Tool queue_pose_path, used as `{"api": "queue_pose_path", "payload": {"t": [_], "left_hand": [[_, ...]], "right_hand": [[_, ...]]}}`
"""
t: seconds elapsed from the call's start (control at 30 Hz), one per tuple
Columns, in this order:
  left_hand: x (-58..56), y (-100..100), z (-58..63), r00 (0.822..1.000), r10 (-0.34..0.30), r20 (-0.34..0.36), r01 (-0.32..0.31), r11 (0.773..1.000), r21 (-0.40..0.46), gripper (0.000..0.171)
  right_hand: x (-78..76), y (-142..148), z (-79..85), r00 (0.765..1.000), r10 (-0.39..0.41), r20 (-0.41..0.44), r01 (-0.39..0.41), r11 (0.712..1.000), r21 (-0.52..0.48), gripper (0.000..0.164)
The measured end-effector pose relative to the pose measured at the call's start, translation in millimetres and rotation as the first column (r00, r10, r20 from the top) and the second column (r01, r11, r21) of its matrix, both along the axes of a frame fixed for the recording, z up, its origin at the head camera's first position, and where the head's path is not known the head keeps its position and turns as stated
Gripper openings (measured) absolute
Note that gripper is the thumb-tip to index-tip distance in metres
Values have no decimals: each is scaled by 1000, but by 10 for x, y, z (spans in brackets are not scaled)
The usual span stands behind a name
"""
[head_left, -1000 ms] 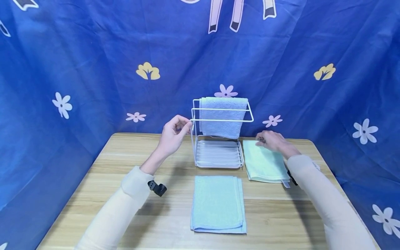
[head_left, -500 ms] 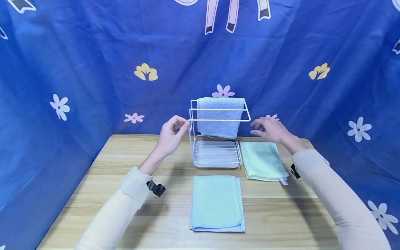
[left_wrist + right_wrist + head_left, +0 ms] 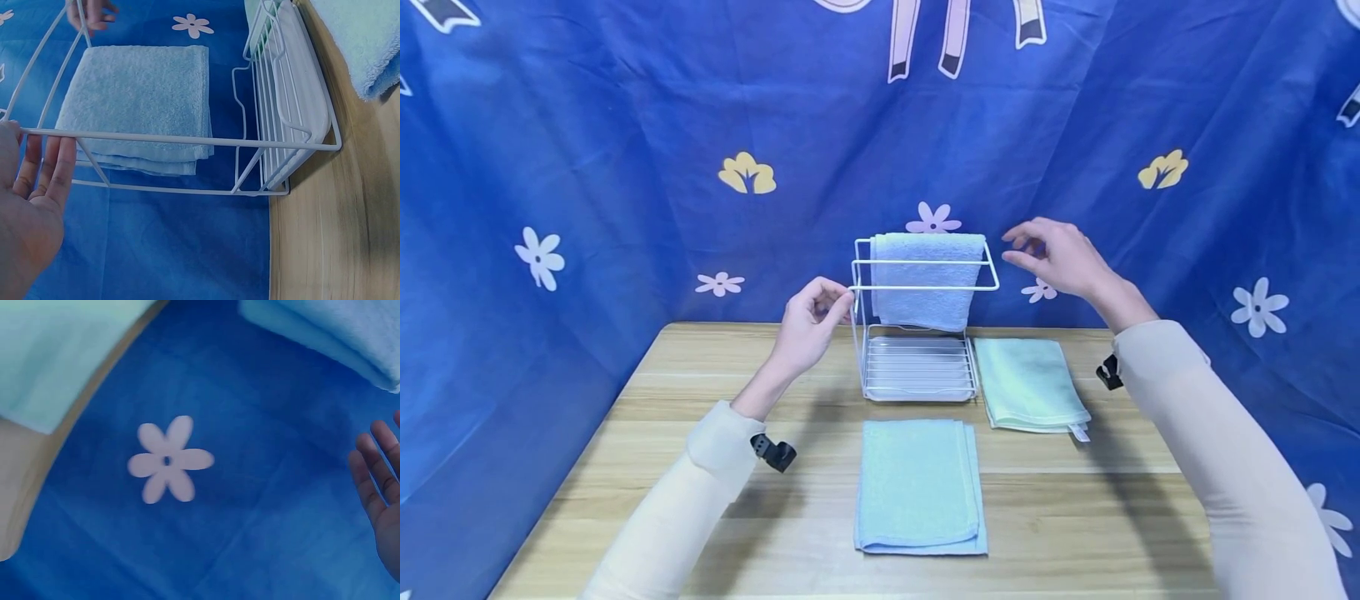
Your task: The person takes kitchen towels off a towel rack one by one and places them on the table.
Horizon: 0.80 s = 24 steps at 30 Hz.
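Note:
A white wire rack [image 3: 925, 288] stands at the back of the table, a folded light-blue towel [image 3: 928, 308] hanging over its rear top bar. My left hand [image 3: 807, 327] pinches the rack's front left upright near the top corner; in the left wrist view its fingers [image 3: 59, 172] lie behind the bar with the thumb in front. Just off the rack's right end, level with its top bars, my right hand [image 3: 1060, 257] is raised with loosely bent fingers and holds nothing. In the right wrist view the fingers [image 3: 375, 465] are spread near the hanging towel [image 3: 337, 331].
To the rack's right lies a folded pale-green towel [image 3: 1033, 385] with a small white tag. Another folded towel [image 3: 920, 487], green-blue with a blue underside, lies in front. A shallow tray [image 3: 920, 392] forms the rack's base. Blue patterned curtain [image 3: 647, 167] surrounds the wooden table [image 3: 700, 375].
My right hand has let go of the pale-green towel's far edge and risen to the height of the rack's top. The left hand keeps its hold on the rack.

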State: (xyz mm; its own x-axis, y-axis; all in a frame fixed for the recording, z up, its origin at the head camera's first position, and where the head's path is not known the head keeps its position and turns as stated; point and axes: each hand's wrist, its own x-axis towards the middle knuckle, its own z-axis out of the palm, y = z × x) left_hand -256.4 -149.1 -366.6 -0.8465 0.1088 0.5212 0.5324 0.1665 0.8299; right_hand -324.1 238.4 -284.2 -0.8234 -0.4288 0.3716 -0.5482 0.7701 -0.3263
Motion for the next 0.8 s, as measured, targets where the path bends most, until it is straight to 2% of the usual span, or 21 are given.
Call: {"api": "queue_pose_path", "payload": {"t": [0.17,0.4,0.8], "left_hand": [[-3,1,0,1000,1,-1,-1,1000,-3,13],[0,7,3,1000,3,-1,-2,1000,5,13],[13,16,4,1000,14,-12,-14,1000,-4,13]], "right_hand": [[-2,-120,157,999,23,-35,-24,999,-25,35],[1,-350,304,997,62,-37,-62,998,-12,37],[-112,-731,325,996,88,-13,-87,995,56,40]]}}
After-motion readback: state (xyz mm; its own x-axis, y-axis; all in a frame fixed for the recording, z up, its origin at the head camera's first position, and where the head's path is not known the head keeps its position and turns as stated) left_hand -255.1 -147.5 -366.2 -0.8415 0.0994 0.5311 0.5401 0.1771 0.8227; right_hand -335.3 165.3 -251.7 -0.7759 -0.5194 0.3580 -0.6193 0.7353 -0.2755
